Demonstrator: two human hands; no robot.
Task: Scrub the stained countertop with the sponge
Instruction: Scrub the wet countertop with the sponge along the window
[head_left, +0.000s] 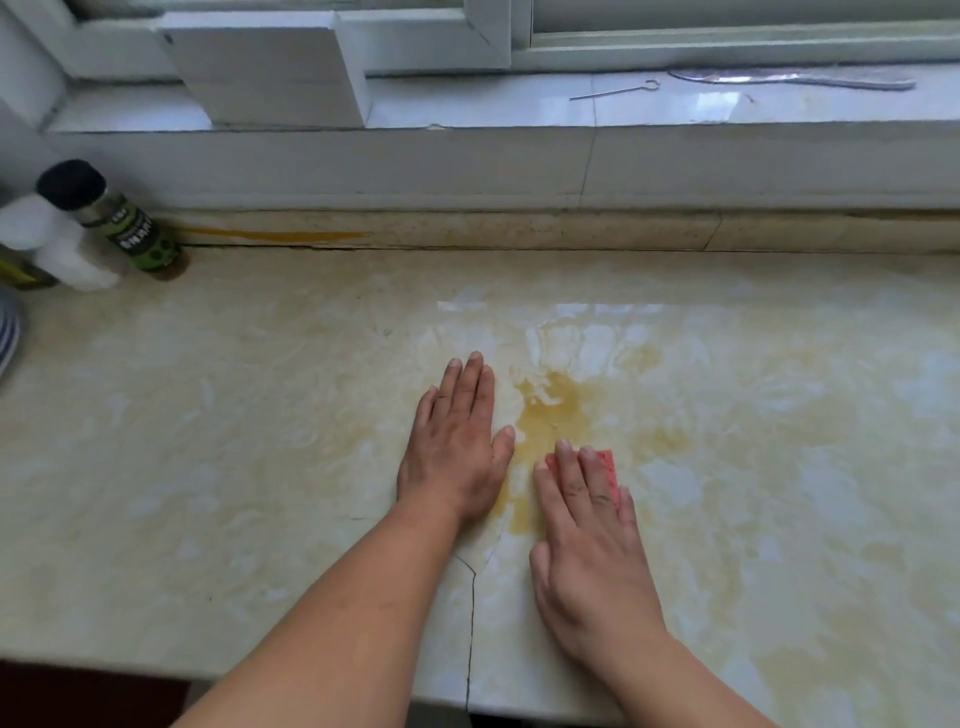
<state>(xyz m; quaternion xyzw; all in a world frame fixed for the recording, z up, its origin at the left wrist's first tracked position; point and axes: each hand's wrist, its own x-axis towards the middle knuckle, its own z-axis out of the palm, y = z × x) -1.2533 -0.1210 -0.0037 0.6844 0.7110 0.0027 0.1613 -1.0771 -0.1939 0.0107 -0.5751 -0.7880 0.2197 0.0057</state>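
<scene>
A cream marble countertop (234, 441) carries a wet yellow-brown stain (550, 410) near its middle. My left hand (457, 441) lies flat on the counter just left of the stain, fingers straight. My right hand (587, 535) presses straight fingers down on a pink-red sponge (609, 465), which lies at the stain's near right edge. Most of the sponge is hidden under my fingers.
A black-capped bottle with a green label (124, 223) and a white bottle (57, 244) stand at the back left. A raised window ledge (467, 156) runs along the back, with a metal pin (613, 91) on the sill. A crack (471, 613) crosses the front of the counter.
</scene>
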